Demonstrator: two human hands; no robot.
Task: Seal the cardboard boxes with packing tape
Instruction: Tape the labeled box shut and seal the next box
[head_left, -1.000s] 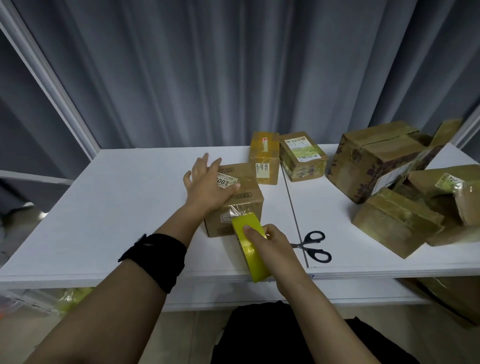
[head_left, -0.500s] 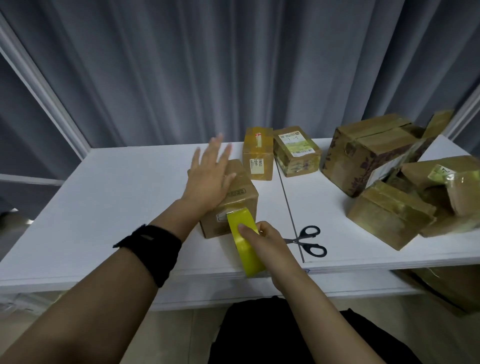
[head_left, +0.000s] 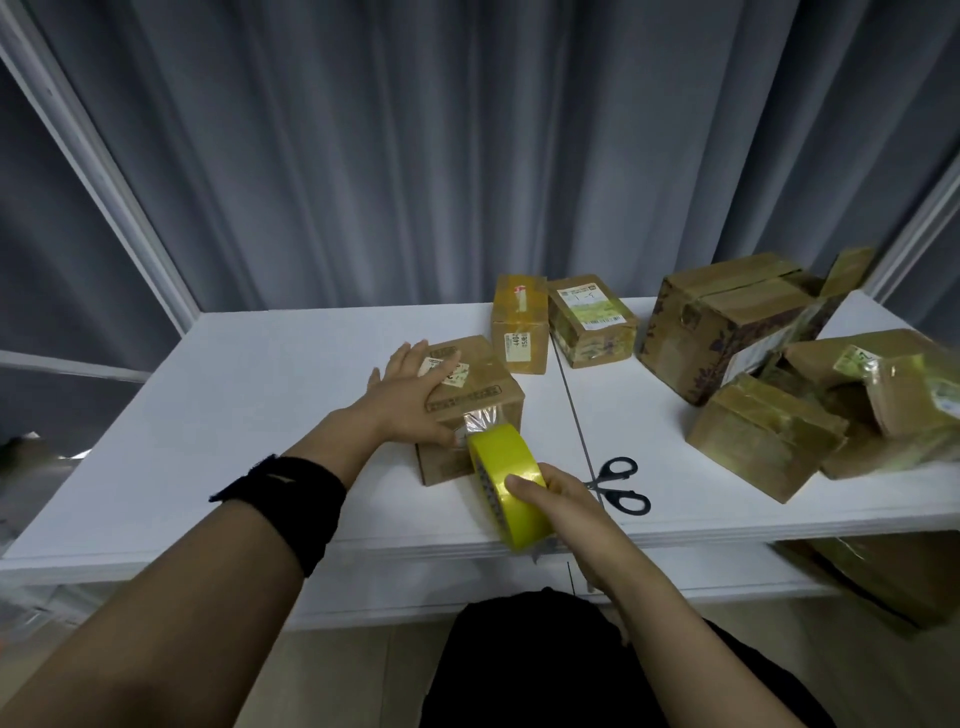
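Observation:
A small cardboard box with a white label sits on the white table in front of me. My left hand lies flat on the box's top left part, fingers straight, thumb by the front edge. My right hand grips a yellow roll of packing tape just in front of the box. A short strip of clear tape runs from the roll up over the box's front top edge.
Black-handled scissors lie right of the roll. Two small boxes stand behind. A heap of larger boxes fills the table's right side. More cardboard sits under the table at the right. Grey curtains hang behind.
My left hand has slid back toward the box's front left, uncovering the label. The roll has pulled away from the box, drawing out a strip of tape.

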